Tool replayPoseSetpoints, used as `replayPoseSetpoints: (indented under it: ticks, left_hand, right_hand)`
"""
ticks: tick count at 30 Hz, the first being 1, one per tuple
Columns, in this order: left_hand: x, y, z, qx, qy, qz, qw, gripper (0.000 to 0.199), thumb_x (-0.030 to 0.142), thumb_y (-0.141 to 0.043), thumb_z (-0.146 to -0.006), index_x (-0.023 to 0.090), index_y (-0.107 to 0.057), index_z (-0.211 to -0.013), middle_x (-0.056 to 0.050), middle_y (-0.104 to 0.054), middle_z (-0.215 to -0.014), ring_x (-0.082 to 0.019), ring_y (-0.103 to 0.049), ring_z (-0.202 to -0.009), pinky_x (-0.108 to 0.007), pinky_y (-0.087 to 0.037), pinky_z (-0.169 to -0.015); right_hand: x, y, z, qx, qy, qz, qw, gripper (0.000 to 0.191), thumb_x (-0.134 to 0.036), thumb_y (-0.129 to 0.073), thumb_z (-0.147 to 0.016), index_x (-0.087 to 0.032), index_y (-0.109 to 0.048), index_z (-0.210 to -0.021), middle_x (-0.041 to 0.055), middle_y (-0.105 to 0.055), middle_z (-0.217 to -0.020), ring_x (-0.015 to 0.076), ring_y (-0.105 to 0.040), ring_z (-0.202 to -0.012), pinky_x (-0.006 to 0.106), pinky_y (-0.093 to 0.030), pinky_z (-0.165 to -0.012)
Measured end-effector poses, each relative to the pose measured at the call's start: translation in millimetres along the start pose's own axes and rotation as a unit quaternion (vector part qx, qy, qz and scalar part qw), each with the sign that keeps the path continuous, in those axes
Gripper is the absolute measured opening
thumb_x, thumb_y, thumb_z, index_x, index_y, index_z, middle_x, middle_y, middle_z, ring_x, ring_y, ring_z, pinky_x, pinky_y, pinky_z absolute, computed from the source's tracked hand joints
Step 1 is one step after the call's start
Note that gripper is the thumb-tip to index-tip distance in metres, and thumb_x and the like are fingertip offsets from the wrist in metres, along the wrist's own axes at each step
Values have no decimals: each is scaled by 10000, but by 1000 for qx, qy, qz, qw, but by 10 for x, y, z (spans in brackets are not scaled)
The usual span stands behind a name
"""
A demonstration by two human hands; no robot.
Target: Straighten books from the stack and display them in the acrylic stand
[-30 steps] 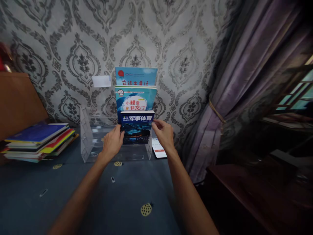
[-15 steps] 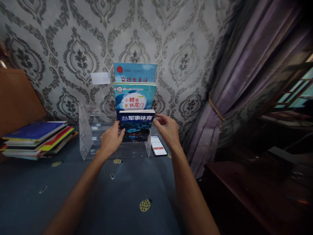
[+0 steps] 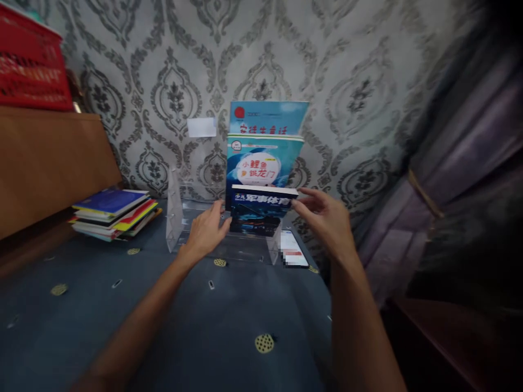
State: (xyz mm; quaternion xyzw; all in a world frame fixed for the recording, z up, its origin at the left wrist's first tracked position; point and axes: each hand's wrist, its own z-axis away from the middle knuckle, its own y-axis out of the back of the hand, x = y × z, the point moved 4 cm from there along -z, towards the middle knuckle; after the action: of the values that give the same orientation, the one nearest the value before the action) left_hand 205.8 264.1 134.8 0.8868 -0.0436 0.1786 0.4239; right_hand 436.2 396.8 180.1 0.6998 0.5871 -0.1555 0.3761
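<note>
A dark blue book [image 3: 257, 213] with white lettering stands in the front tier of a clear acrylic rack [image 3: 174, 209]. Beside its left edge is my left hand [image 3: 206, 228], open, with the thumb close to the cover. My right hand [image 3: 327, 220] is at the upper right corner, thumb and forefinger apart, the thumb tip touching or almost touching the cover. Behind rises a light blue book [image 3: 261, 163] with a white oval. Another blue book [image 3: 269, 115] with red lettering stands highest at the back. The lower part of each rear book is hidden.
Left of the rack lies a stack of books [image 3: 112, 209] beside a wooden box-like piece [image 3: 53, 163] bearing a red basket [image 3: 32, 65]. A lit phone [image 3: 292, 247] rests right of the rack. A white label [image 3: 201, 127] shows before the patterned wall. Purple curtain [image 3: 392, 245] hangs at right.
The view has swung left, bringing the red basket into sight. My left fingers have come slightly away from the dark blue book's edge. The books keep their places in the rack.
</note>
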Motion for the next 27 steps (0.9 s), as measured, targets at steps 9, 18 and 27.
replayPoseSetpoints:
  ticks: [9, 18, 27]
  left_hand:
    - [-1333, 753, 328, 71, 92, -206, 972, 297, 267, -454, -937, 159, -600, -1172, -137, -681, -1179, -291, -616, -1119, -409, -470, -973]
    - [-2456, 1318, 405, -43, 224, -381, 896, 482, 330, -430, -928, 13, -511, -1282, -320, -555, -1334, -434, -469, -1295, -578, -370, -1018]
    - [-2430, 1367, 541, -85, 168, -392, 900, 364, 206, -362, -942, 95, -608, -1187, -253, -643, -1246, -392, -571, -1200, -527, -359, -998]
  right_hand:
    - [-356, 214, 88, 139, 6, -32, 990, 430, -417, -716, -724, -181, -743, -1082, 92, -754, -847, 203, -688, -694, 350, -538, -624]
    - [-871, 200, 346, 145, 97, -50, 983, 252, -367, -749, -793, -223, -778, -998, 58, -741, -811, 196, -680, -681, 375, -564, -677]
    - [-1135, -425, 687, -99, 238, 7, 966, 203, -325, -585, -939, -232, -715, -1065, 40, -752, -892, 162, -677, -665, 283, -568, -601]
